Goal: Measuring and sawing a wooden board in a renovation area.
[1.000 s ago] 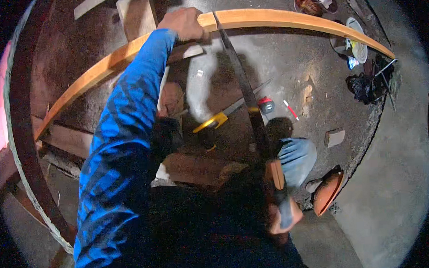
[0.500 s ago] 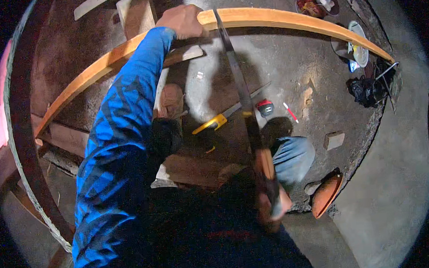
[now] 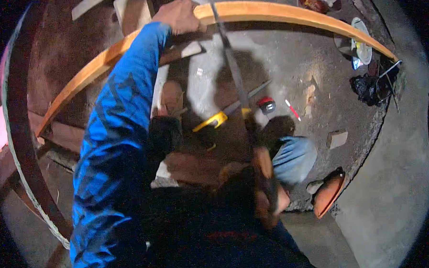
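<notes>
A long pale wooden strip [image 3: 276, 15] crosses the far side of the view, curved by the lens. My left hand [image 3: 179, 16], in a blue sleeve, is closed around it left of its middle. A hand saw [image 3: 234, 71] with a dark narrow blade rests across the strip just right of that hand. Its wooden handle is in my right hand [image 3: 280, 202], close to my body; the fingers are partly hidden and blurred. Beneath the blade lies a yellow-handled saw [image 3: 213, 121], beside a red and black tape measure [image 3: 266, 105].
On the right are a red and white marker [image 3: 292, 110], a wood block [image 3: 337, 139], an orange curved piece [image 3: 329, 196] and a black plastic bag [image 3: 365, 90]. Bowls stand far right, including a white dish [image 3: 362, 41]. My foot [image 3: 171, 96] and jeans knee [image 3: 294, 160] are below the strip.
The saw has shifted slightly along its length, its handle a little nearer my body. My left hand keeps its hold on the wooden strip. The whole view has tilted a little.
</notes>
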A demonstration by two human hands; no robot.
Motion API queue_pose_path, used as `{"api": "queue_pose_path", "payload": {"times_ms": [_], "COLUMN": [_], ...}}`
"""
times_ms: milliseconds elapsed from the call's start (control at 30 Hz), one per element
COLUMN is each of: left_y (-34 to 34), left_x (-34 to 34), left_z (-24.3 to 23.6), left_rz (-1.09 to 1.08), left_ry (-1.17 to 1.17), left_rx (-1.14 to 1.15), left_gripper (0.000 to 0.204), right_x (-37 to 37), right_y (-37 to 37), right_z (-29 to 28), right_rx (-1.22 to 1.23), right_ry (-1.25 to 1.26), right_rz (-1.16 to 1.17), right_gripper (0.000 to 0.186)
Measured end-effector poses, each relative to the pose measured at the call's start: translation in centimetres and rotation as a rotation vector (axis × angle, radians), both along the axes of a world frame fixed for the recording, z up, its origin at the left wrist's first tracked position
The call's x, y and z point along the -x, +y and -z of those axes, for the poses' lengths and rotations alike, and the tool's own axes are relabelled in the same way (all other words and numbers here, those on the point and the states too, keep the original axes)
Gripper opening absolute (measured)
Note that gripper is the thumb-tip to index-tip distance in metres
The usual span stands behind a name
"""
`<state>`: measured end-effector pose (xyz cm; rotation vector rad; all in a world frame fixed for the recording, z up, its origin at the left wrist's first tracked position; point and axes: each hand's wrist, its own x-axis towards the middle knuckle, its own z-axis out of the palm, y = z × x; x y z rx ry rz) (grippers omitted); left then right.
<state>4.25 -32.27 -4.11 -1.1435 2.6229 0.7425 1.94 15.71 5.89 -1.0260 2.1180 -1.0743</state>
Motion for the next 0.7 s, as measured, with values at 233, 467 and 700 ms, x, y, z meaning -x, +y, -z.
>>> {"api": "queue_pose_path", "payload": {"times_ms": [233, 467, 700], "left_y": [0.2, 0.5, -0.3], "left_x": [0.1, 0.8, 0.8], "left_z": [2.0, -0.4, -0.2], "left_rz": [0.005, -0.018, 0.006], "left_ry": [0.013, 0.053, 0.059], "left_rx": [0.063, -0.040, 0.035], "left_gripper": [0.050, 0.051, 0.055], "right_x": [3.2, 2.2, 1.6], "right_y": [-16.4, -13.8, -8.2], "right_z": [2.1, 4.1, -1.5], "right_rx": [0.011, 0.108, -0.188], "right_ry": [-0.145, 0.200, 0.152], "right_rz": [0.126, 0.062, 0.025], "right_gripper": [0.030, 0.029, 0.030]}}
